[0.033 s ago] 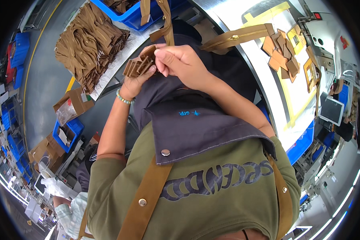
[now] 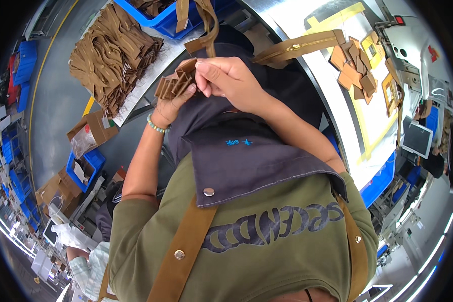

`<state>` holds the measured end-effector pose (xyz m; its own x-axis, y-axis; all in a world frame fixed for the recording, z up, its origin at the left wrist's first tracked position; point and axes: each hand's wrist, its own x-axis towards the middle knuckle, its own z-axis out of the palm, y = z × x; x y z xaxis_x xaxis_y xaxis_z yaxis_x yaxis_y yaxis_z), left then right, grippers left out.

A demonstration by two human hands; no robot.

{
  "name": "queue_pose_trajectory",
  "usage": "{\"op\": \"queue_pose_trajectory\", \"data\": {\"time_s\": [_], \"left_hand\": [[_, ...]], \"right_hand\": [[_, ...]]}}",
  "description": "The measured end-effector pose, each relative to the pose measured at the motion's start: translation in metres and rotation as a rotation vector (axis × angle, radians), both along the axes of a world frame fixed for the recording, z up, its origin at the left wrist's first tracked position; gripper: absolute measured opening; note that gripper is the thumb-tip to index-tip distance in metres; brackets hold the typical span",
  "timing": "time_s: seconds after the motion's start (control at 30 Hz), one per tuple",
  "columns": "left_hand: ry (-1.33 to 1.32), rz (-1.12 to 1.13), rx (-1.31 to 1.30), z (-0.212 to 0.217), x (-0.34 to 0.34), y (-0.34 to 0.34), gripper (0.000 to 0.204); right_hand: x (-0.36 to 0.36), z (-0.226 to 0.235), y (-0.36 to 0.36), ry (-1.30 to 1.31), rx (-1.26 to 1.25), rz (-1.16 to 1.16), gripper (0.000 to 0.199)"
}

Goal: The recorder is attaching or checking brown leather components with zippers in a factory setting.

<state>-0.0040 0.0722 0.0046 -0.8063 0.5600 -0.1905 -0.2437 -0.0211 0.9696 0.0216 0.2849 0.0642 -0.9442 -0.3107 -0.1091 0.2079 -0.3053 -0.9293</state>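
Observation:
My left hand (image 2: 167,109), a beaded bracelet at its wrist, is closed around a fanned bundle of small flat brown tabs (image 2: 172,86). Several of their edges stick out between thumb and fingers. My right hand (image 2: 234,83) is closed in a pinch, its thumb tip against the bundle's upper edge; whatever lies between its fingers is hidden. Just beyond the hands hangs a long brown zipper strip (image 2: 210,38), with a flat brown end piece bent to the left. Both hands are above my dark apron (image 2: 246,156).
A thick pile of brown zippers (image 2: 108,53) lies on the table at far left, beside a blue bin (image 2: 158,21). Another zipper strip (image 2: 297,47) crosses the right table's edge, near loose brown pieces (image 2: 356,68) and yellow tape (image 2: 370,146). Cardboard boxes (image 2: 96,126) stand at left.
The hanging zipper strip and its bent end piece have shifted slightly left. The uppermost tab in the bundle is tilted a little differently; both hands are nearly still.

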Motion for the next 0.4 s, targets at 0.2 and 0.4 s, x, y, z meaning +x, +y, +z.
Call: {"op": "queue_pose_trajectory", "data": {"time_s": [0.2,0.4], "left_hand": [[0.079,-0.338,-0.242,0.006,0.024,-0.044,0.028],[-0.015,-0.212,-0.321,0.034,0.051,-0.056,0.042]], "right_hand": [[-0.017,-0.013,0.019,0.226,0.297,-0.146,0.026],[-0.030,-0.010,0.016,0.276,0.294,0.041,0.035]]}}
